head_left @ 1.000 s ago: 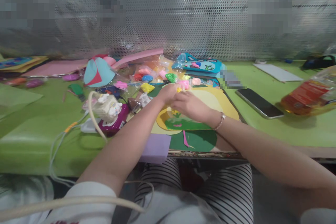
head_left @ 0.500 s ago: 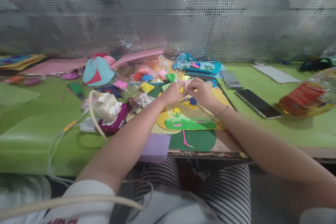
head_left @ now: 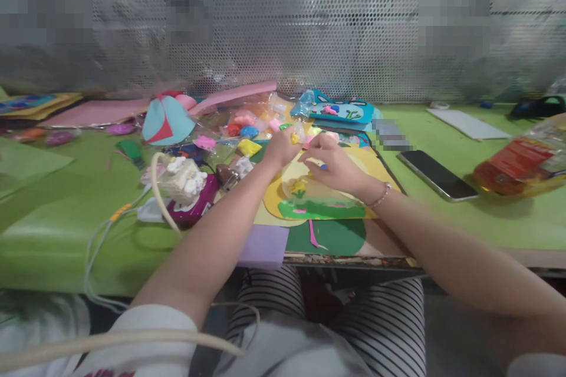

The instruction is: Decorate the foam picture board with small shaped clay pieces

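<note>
My left hand (head_left: pixel 282 148) is closed around a small clear packet of yellow modelling clay (head_left: pixel 295 138), whose yellow shows at the fingertips. Just to its right, my right hand (head_left: pixel 331 166) hovers over a clay picture, thumb and fingers apart; I see nothing held in it, though a tiny bit could be hidden. The clay picture (head_left: pixel 321 210) lies beneath both hands on yellow card, with a green clay strip, pink bits and a yellow flower (head_left: pixel 298 186). A blue clay piece (head_left: pixel 323 167) shows partly behind the right fingers.
Several clay packets, including a yellow one (head_left: pixel 249 148), lie behind my left arm. A purple device (head_left: pixel 193 207) with a cable stands left. On the right are a phone (head_left: pixel 437 175) and a bottle of amber liquid (head_left: pixel 515 171). A perforated metal panel (head_left: pixel 283 23) rises behind the table.
My hands have drawn apart. The right hand has come off the yellow clay and moved slightly down over the picture; the left has shifted a little left and up with the packet.
</note>
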`<state>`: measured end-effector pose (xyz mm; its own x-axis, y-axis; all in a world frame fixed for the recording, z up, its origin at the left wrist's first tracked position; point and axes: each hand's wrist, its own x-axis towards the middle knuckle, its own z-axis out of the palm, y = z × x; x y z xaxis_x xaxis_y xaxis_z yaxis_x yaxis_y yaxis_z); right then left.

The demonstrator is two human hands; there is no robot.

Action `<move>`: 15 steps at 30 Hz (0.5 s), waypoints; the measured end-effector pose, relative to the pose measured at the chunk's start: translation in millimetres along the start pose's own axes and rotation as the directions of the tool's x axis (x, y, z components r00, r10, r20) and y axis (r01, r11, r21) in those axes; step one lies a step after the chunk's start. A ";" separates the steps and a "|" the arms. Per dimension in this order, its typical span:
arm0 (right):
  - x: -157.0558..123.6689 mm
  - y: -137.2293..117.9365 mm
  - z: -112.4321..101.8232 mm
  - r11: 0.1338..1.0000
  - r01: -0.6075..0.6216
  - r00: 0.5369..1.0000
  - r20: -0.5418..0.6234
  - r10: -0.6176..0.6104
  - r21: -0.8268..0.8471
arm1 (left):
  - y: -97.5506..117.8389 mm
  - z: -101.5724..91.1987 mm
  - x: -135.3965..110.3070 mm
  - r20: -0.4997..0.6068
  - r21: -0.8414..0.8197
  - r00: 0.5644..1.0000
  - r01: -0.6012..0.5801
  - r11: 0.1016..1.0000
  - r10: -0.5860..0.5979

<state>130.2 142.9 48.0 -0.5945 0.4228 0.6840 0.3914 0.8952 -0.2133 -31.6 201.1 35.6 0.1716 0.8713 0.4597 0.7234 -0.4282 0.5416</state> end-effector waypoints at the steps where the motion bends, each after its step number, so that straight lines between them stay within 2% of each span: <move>1: -0.7 -2.0 0.2 0.996 0.081 0.992 0.090 -0.084 0.038 | 0.1 -1.0 -0.2 0.007 0.029 1.000 0.005 1.000 -0.006; 3: -2.5 -4.5 1.5 0.980 0.174 0.953 0.235 -0.191 0.095 | 1.5 -2.1 -1.2 0.040 0.076 0.999 -0.003 0.997 -0.001; 7: -5.7 -6.2 4.1 0.973 0.228 0.886 0.407 -0.220 0.029 | 4.9 -2.2 -2.2 0.070 0.130 0.998 -0.009 0.991 0.000; 11: -6.5 -9.5 3.7 0.954 0.293 0.842 0.491 -0.223 -0.070 | 5.4 -1.9 -1.5 0.112 0.147 0.994 -0.016 0.989 0.000; 15: -6.7 -12.5 5.2 0.922 0.359 0.821 0.518 -0.241 -0.141 | 5.2 -2.1 -1.5 0.177 0.130 0.984 -0.022 0.991 -0.002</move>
<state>125.6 129.6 42.5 -0.9459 0.2048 0.2517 0.2466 0.9578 0.1477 -29.4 197.1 39.3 0.2860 0.9006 0.3272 0.8006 -0.4122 0.4349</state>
